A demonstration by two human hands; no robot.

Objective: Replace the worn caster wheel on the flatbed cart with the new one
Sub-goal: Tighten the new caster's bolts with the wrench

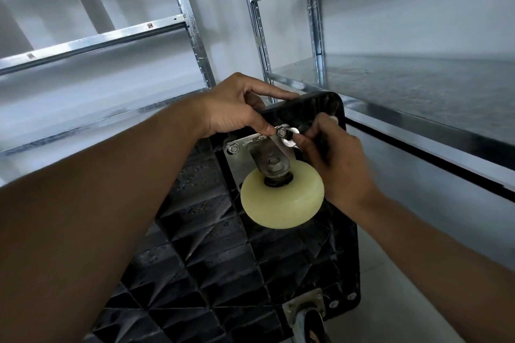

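The black flatbed cart (217,259) stands tipped up with its ribbed underside facing me. A cream caster wheel (282,198) in a metal bracket sits on a steel mounting plate (232,160) near the cart's top corner. My left hand (237,106) grips the cart's upper edge, its thumb pressing by a bolt (282,132) at the plate's top. My right hand (334,159) holds a small metal wrench (291,139) against that bolt. Another bolt (233,147) shows at the plate's left corner.
A second caster (309,317) with a grey bracket sits at the cart's lower corner. Galvanised metal shelving (418,92) runs along the right and another rack (97,42) stands at the left, with a white wall behind.
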